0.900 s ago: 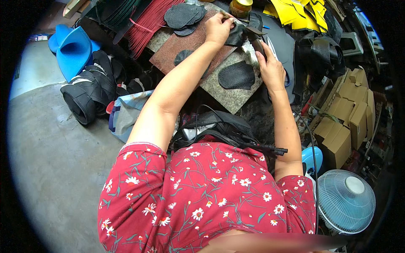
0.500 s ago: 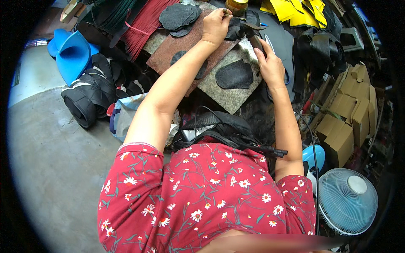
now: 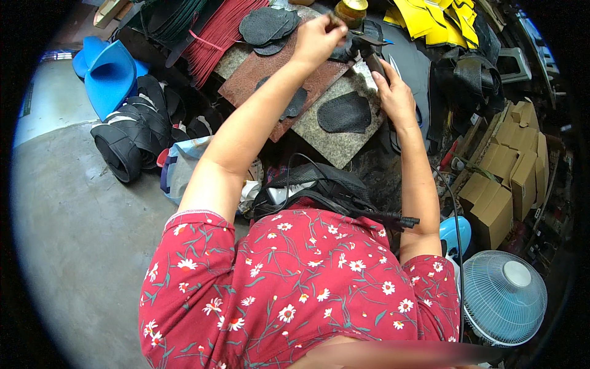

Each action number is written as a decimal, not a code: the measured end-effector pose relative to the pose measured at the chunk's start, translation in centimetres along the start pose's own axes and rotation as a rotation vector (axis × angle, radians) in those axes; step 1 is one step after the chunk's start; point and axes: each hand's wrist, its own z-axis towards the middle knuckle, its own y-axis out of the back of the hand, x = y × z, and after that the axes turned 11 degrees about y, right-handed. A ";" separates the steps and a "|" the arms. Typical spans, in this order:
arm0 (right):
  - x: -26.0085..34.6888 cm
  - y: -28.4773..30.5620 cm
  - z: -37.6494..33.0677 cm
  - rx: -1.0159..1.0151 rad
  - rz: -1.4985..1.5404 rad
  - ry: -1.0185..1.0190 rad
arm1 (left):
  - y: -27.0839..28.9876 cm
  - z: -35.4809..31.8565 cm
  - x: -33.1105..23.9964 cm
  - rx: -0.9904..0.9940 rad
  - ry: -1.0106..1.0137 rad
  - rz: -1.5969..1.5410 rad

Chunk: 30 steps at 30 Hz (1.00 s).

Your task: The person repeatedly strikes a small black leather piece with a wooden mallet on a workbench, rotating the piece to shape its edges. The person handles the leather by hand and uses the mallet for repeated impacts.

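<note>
Concrete floor (image 3: pixel 92 246) stretches left of a red-brown board (image 3: pixel 249 75) and grey slab (image 3: pixel 342 146). Near the slab's far end, a dark hammer-like tool (image 3: pixel 372 62) points away from the nearer right hand (image 3: pixel 396 98), half-curled around its handle. Over the board's far edge, the left hand (image 3: pixel 318 42) pinches something small, too blurred to name.

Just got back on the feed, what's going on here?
A person is working bare-handed. The right hand grips a dark-handled tool. The left hand is bunched near a yellow jar; whatever it may hold is too blurred to tell. One black piece lies on the stone slab, and a stack of black pieces sits beside the red strands.
</note>
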 end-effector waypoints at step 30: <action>-0.3 0.3 -1.4 -0.066 0.031 -0.030 | 0.1 -1.5 1.8 -0.001 -0.228 0.510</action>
